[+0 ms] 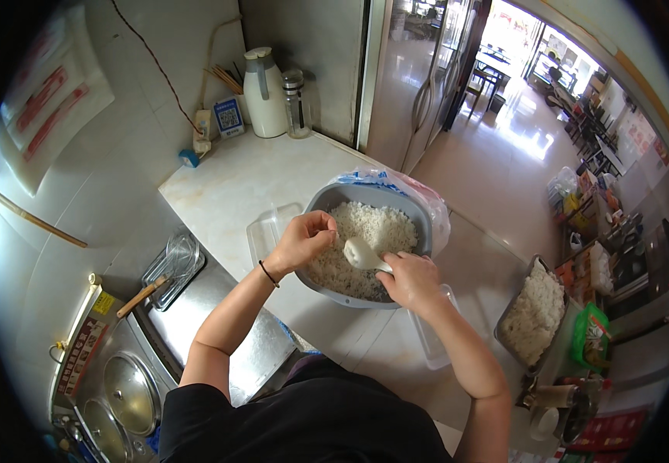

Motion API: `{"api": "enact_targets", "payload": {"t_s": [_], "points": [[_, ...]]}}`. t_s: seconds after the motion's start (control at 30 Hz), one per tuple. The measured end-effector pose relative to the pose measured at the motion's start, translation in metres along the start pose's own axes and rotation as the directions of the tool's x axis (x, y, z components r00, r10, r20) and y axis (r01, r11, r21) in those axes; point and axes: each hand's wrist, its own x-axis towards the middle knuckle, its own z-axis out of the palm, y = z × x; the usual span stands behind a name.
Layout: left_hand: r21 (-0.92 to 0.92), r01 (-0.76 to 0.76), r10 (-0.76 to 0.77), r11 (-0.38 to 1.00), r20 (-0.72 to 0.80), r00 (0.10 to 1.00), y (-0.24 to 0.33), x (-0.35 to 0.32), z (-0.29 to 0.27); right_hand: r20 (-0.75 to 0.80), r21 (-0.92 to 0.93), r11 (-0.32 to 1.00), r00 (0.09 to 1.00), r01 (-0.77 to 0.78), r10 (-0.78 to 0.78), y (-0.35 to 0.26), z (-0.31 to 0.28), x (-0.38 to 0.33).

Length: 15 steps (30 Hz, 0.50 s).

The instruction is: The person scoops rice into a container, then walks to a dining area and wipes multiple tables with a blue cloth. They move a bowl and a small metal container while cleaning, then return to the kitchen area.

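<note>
A grey tub (pixel 419 208) of cooked white rice (pixel 373 220) stands on the pale counter before me. My right hand (pixel 411 279) is closed around the handle of a white rice paddle (pixel 361 253), whose head is over the rice. Above the tub's left side, my left hand (pixel 306 238) is curled with fingertips pressed together. What it pinches, if anything, is too small to make out. Clear plastic bag film (pixel 396 184) is bunched along the tub's far rim.
Clear plastic containers or lids lie left of the tub (pixel 261 235) and at its lower right (pixel 433 339). A white jug (pixel 263 96) and a glass bottle (pixel 296 104) stand at the counter's back. A tray of rice (pixel 533 316) sits to the right, a steel worktop (pixel 234 332) to the left.
</note>
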Motion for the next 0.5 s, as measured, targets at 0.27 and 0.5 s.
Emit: {"api": "enact_targets", "payload": {"t_s": [0.27, 0.5], "points": [[-0.062, 0.096, -0.084, 0.993, 0.181, 0.980, -0.003, 0.011, 0.004, -0.580, 0.239, 0.903, 0.798, 0.358, -0.163, -0.039, -0.018, 0.026], [-0.237, 0.283, -0.228, 0.929, 0.235, 0.945, -0.006, 0.015, 0.005, -0.682, 0.029, 0.923, 0.683, 0.383, -0.262, -0.030, -0.001, 0.043]]}}
